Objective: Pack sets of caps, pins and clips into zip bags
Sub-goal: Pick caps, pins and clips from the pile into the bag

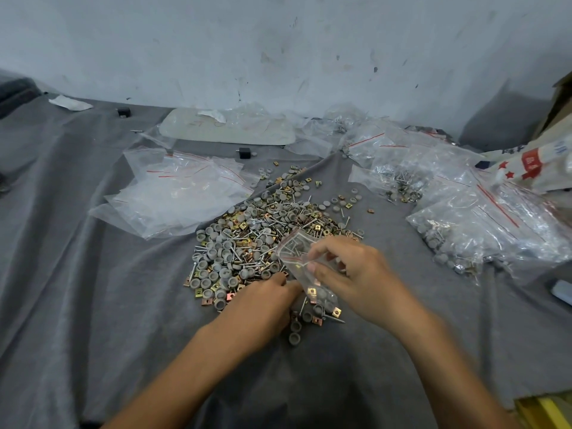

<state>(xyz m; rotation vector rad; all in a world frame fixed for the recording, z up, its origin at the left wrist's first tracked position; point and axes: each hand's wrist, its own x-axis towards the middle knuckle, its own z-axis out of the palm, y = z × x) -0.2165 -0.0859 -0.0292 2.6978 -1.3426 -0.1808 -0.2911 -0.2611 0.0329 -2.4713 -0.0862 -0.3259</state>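
The right hand (349, 274) pinches the mouth of a small zip bag (301, 274), held tilted over the near edge of the mixed pile (257, 239) at the middle of the grey cloth surface (93, 305). The left hand (263, 305) curls into the pile beside it; whether it grips parts I cannot tell. Keep the mouth spread wide, and count caps, pins and clips before dropping them in

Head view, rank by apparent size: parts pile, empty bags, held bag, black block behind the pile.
1. Parts pile and empty bags: they cover about the same area, and the pile is nearer, so I won't rank them.
2. Held bag.
3. Black block, smallest and farthest.
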